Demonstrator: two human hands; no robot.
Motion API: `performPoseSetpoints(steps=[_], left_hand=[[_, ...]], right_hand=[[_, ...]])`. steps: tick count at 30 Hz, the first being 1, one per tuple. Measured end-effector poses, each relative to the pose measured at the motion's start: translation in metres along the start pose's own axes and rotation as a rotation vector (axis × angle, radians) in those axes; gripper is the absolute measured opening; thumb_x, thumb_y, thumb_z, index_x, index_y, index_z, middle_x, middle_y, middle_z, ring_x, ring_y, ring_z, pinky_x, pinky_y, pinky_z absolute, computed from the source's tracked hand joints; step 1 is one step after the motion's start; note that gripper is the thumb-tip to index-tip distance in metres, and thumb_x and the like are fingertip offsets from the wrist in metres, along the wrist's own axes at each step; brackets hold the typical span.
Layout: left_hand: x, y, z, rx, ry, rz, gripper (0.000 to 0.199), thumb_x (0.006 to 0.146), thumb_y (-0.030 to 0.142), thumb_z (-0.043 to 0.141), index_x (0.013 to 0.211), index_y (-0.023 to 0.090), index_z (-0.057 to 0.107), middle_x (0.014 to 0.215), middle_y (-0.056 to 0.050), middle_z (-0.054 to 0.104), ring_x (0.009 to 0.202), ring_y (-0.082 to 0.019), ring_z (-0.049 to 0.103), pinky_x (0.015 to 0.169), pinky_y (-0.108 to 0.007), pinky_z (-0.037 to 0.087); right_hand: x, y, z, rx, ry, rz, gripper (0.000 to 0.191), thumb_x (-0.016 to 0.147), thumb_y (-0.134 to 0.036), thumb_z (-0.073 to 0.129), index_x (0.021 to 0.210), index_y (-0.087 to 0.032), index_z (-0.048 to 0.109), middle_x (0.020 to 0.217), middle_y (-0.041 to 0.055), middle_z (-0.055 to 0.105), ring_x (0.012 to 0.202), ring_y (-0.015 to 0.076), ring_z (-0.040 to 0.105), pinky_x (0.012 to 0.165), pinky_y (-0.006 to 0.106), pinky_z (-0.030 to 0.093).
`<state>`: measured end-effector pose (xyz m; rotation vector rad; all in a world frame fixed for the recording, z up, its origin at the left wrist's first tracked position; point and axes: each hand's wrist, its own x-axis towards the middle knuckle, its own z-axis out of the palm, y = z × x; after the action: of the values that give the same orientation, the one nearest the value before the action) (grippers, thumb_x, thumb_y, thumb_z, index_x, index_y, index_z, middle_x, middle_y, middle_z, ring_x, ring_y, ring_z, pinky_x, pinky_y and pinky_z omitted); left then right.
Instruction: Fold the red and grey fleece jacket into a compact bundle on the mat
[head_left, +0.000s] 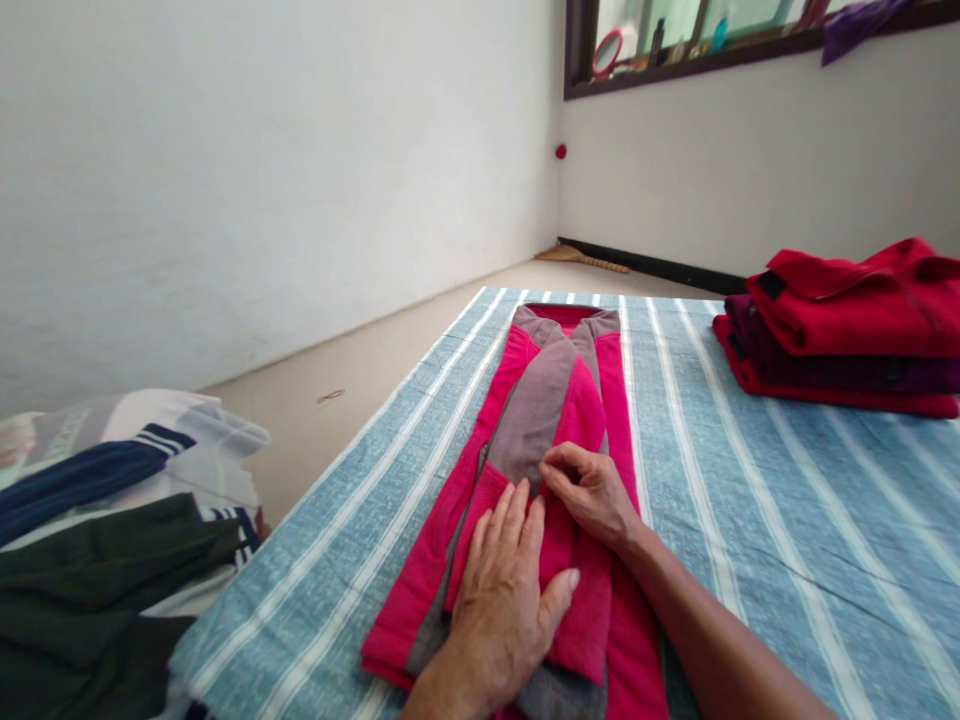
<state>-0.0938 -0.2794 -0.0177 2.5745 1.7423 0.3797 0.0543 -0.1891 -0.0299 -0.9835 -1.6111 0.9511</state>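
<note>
A pink and grey fleece jacket (525,420) lies lengthwise on the striped cloth, its collar at the far end and its sleeves folded over the front. My left hand (506,590) rests flat on the pink part of a folded sleeve, fingers stretched out and thumb apart. Just beyond its fingertips, my right hand (589,490) pinches the sleeve fabric between thumb and forefinger. The part of the jacket under my left hand and wrist is hidden.
Blue cloth with white stripes (375,500) covers the raised surface. At the right sits a stack of folded red and purple clothes (847,330). Dark and white garments (97,540) are heaped at the left. A broom (581,258) lies by the far wall, below the window sill (675,65).
</note>
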Motion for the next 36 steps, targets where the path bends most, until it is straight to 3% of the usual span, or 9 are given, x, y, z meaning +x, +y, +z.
performPoseSetpoints(steps=[36], left_hand=[[-0.0002,0.0009,-0.0001,0.016,-0.023,-0.007,0.063,0.09,0.047,0.048,0.142,0.011,0.04,0.15,-0.017,0.036,0.139,-0.031,0.033,0.108,-0.051,0.037]], right_hand=[[-0.0003,0.0034,0.0001,0.007,-0.009,0.006,0.019,0.086,-0.032,0.055,0.075,-0.018,0.061,0.067,-0.0007,0.057,0.059,0.012,0.05,0.057,0.022,0.041]])
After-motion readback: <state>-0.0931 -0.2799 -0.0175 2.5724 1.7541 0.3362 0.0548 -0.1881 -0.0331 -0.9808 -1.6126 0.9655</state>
